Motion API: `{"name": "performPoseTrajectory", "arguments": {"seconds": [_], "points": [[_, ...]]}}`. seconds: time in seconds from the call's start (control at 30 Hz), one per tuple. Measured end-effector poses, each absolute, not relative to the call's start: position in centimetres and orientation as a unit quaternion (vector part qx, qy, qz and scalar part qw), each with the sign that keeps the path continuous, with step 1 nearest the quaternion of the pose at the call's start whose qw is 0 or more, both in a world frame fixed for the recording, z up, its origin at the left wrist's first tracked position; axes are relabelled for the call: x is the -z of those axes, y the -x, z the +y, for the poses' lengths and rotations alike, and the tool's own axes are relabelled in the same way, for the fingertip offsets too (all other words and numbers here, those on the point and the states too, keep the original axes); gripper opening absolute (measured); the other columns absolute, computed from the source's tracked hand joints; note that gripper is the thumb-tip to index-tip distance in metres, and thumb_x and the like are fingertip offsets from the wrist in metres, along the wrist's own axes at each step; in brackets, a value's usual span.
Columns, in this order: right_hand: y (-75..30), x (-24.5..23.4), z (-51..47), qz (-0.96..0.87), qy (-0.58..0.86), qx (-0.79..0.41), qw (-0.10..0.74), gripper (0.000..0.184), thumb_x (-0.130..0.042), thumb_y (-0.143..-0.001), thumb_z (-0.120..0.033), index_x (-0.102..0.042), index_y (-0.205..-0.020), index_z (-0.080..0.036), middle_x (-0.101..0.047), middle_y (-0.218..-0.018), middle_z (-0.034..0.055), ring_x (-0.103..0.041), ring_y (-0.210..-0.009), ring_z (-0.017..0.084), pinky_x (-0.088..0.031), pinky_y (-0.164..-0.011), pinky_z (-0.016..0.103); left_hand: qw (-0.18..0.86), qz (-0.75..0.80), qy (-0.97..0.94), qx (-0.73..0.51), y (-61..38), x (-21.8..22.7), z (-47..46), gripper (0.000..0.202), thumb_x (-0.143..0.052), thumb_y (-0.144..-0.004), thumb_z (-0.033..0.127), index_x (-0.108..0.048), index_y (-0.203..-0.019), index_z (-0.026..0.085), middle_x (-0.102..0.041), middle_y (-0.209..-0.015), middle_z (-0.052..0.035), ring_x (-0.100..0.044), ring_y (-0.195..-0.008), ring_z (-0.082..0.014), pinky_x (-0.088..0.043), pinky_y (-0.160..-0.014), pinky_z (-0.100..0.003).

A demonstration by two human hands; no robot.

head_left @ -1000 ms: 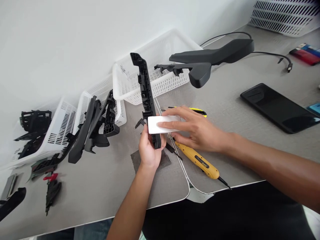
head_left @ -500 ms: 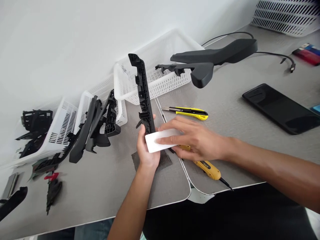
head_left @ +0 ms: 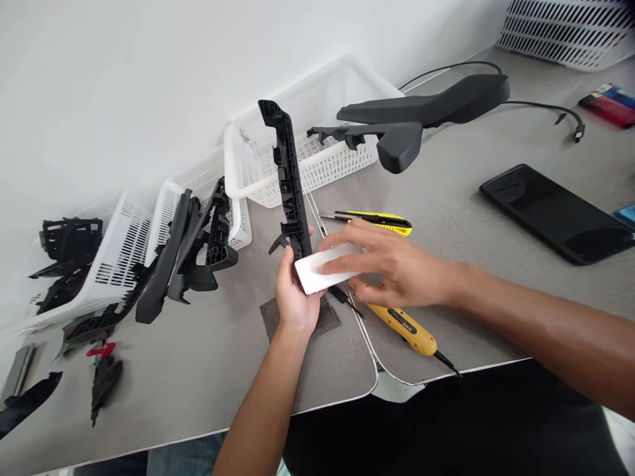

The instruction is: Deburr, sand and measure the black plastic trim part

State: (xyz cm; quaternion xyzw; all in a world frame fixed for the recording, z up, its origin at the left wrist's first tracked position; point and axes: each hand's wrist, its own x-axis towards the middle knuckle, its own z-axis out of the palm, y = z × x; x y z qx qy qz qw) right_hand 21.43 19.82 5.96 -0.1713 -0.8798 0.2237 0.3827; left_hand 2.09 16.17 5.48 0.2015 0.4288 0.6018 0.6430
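A: What is held, and how are the fingers set?

B: One long black plastic trim part [head_left: 288, 178] is gripped at its lower end by the left hand [head_left: 294, 297], fingers clenched round it, and stood nearly upright. One white block [head_left: 328, 266] is pressed against that lower end by the right hand [head_left: 397, 271], with the fingers laid flat over it and the thumb beneath.

A: What is counted near the fingers?

B: One dark pad [head_left: 297, 316] is seen under the left hand. One yellow-handled tool [head_left: 404, 327] lies just below the right fingers, and one yellow utility knife [head_left: 377, 221] just beyond them.

A: And farther off?

B: Three white baskets [head_left: 317, 125] are lined up beyond the fingertips, black parts being stacked against those on the left. One black phone [head_left: 555, 213] lies well to the right.
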Motion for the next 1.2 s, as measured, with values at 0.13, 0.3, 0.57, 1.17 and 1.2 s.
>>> {"name": "performPoseTrajectory", "arguments": {"seconds": [0.13, 0.3, 0.57, 1.17, 1.2], "points": [[-21.7, -5.4, 20.5, -0.859, 0.246, -0.208, 0.399, 0.047, -0.063, -0.092, -0.008, -0.071, -0.135, -0.025, -0.067, -0.136, 0.0133, -0.065, -0.121, 0.031, -0.058, -0.098, 0.049, 0.670, 0.386, -0.232, -0.591, -2.3, -5.5, 16.2, 0.044, -0.054, -0.110, 0.045, -0.076, -0.083, 0.017, -0.049, -0.049, 0.0047, -0.031, -0.034, -0.0068, -0.030, -0.037, -0.021], [-21.3, -5.3, 19.8, -0.867, 0.206, -0.220, 0.397, 0.048, -0.062, -0.093, -0.007, -0.071, -0.136, -0.026, -0.066, -0.138, 0.0129, -0.065, -0.121, 0.030, -0.056, -0.100, 0.050, 0.642, 0.428, -0.188, -0.608, -2.4, -5.7, 16.1, 0.034, -0.060, -0.106, 0.044, -0.081, -0.102, 0.017, -0.061, -0.058, 0.0032, -0.046, -0.038, -0.0078, -0.036, -0.040, -0.021], [-21.6, -5.4, 20.2, -0.864, 0.217, -0.217, 0.400, 0.046, -0.064, -0.093, -0.009, -0.073, -0.135, -0.026, -0.066, -0.136, 0.0124, -0.065, -0.116, 0.029, -0.057, -0.097, 0.048, 0.637, 0.404, -0.221, -0.619, -2.3, -5.6, 16.2, 0.032, -0.066, -0.103, 0.044, -0.081, -0.094, 0.017, -0.054, -0.052, 0.0055, -0.039, -0.035, -0.0069, -0.033, -0.039, -0.020], [-21.0, -5.2, 19.4, -0.877, 0.184, -0.219, 0.386, 0.049, -0.062, -0.096, -0.007, -0.071, -0.139, -0.029, -0.065, -0.141, 0.0131, -0.066, -0.122, 0.030, -0.057, -0.101, 0.052, 0.613, 0.447, -0.193, -0.622, -1.9, -5.6, 16.2, 0.035, -0.066, -0.101, 0.048, -0.083, -0.110, 0.018, -0.069, -0.068, -0.0001, -0.060, -0.052, -0.0111, -0.044, -0.050, -0.021], [-21.0, -5.2, 19.4, -0.882, 0.169, -0.221, 0.379, 0.049, -0.062, -0.096, -0.006, -0.071, -0.138, -0.029, -0.066, -0.142, 0.0129, -0.066, -0.122, 0.029, -0.057, -0.102, 0.052, 0.607, 0.452, -0.187, -0.626, -2.0, -5.6, 16.2, 0.034, -0.067, -0.101, 0.047, -0.082, -0.110, 0.018, -0.074, -0.077, -0.0025, -0.067, -0.063, -0.0131, -0.049, -0.057, -0.022]]}}
